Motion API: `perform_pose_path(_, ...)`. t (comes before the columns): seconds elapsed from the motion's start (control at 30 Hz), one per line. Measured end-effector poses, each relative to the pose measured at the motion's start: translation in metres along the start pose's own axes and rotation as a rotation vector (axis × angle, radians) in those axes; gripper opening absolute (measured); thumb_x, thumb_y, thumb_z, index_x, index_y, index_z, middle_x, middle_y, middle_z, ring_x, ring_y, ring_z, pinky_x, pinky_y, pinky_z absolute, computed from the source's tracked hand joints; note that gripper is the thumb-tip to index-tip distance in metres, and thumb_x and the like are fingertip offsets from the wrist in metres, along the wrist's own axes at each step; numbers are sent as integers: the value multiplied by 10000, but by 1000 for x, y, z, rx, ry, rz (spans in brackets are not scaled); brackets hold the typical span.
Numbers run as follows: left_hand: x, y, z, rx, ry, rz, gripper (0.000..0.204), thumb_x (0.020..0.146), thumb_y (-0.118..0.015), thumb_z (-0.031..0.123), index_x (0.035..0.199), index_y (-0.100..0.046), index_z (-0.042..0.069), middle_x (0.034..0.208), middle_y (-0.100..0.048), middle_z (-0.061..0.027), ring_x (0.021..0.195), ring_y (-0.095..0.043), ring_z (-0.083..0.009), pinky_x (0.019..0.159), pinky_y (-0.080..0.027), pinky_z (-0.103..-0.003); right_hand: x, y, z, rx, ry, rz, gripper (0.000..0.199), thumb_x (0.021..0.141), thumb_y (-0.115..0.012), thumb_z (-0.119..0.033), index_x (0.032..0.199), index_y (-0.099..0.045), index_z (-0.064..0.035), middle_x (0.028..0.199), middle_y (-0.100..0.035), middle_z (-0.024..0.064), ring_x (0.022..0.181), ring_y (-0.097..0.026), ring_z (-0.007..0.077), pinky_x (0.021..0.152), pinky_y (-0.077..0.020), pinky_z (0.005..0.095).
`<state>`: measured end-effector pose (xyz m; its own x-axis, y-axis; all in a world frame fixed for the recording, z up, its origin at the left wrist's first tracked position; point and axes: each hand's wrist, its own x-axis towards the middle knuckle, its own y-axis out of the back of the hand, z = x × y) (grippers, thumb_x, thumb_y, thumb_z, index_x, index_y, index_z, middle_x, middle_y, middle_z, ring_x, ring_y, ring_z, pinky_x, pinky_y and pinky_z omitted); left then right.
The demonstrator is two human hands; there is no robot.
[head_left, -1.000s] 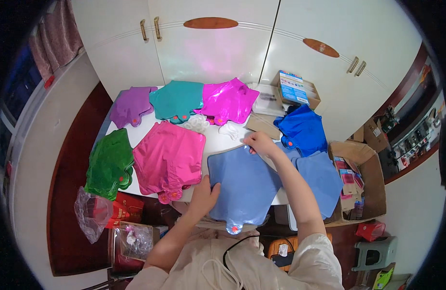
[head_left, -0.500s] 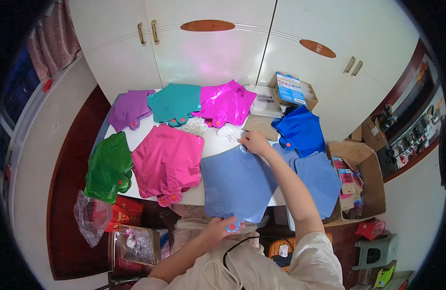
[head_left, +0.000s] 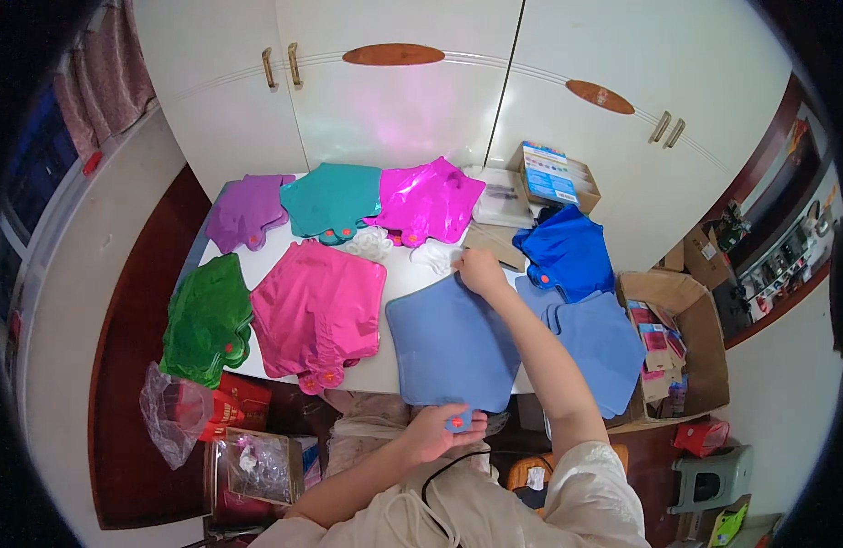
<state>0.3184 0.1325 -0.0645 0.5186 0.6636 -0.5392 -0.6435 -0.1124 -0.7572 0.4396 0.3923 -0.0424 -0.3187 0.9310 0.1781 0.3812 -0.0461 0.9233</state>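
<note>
A flat light blue foil balloon (head_left: pixel 453 342), roughly five-sided, lies over the table's front edge directly before me. My left hand (head_left: pixel 432 433) is at its near end. The balloon's round tab with a red dot rests against those fingers, with the thumb by it. At the far corner of the same balloon, my right hand (head_left: pixel 481 271) has its fingertips pinched together beside a small white bundle (head_left: pixel 435 256). What sits between those fingertips is hidden. More light blue balloons (head_left: pixel 593 347) lie stacked to the right, partly behind my right forearm.
Flat balloon piles surround the work: pink (head_left: pixel 321 301), green (head_left: pixel 205 315), purple (head_left: pixel 245 210), teal (head_left: pixel 330 196), magenta (head_left: pixel 426 196) and dark blue (head_left: pixel 568 251). An open carton (head_left: pixel 700 342) stands at right. A clear plastic bag (head_left: pixel 170 411) hangs at left. White cabinets (head_left: pixel 394 100) rise behind.
My left hand has shifted slightly right and turned, with its fingers now extended under the tab. The balloon's near end has moved up a little. My right hand has barely moved.
</note>
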Motion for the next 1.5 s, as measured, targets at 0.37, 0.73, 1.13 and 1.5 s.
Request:
perform_pose_path(0.37,5,3,3,-168,56,-12,131,928,-517,193,915,-498,64,811,-573,-91,702,-555,-184,743,-513,-387,-11,1,-7,32,63,156,207,818,-612,-160,877,-618,38,956,-600,249,805,-617,415,724,-497,489)
perform_pose_path(0.73,8,1,2,-116,36,39,157,950,-463,195,970,-517,48,802,-557,-69,714,-532,-178,778,-506,-406,-118,9,-37,105,408,146,311,798,-649,-203,1079,-588,-83,1139,-553,117,1047,-525,315,897,-413,419)
perform_pose_path(1.13,-25,-4,38,116,-115,42,328,932,-487,161,1219,-468,4,1122,-596,-142,998,-613,-250,857,-507,-400,-123,5,-37,-48,335,124,382,826,-610,-277,1191,-548,-183,1230,-489,95,1208,-412,340,1028,-287,546)
perform_pose_path(1.5,10,7,121,1714,-652,493,427,805,-643,259,1086,-535,-45,910,-625,-246,860,-627,-371,731,-495,-415,-123,5,-39,-117,306,70,430,852,-554,-368,1259,-531,-230,1327,-454,83,1276,-358,355,1016,-204,668)
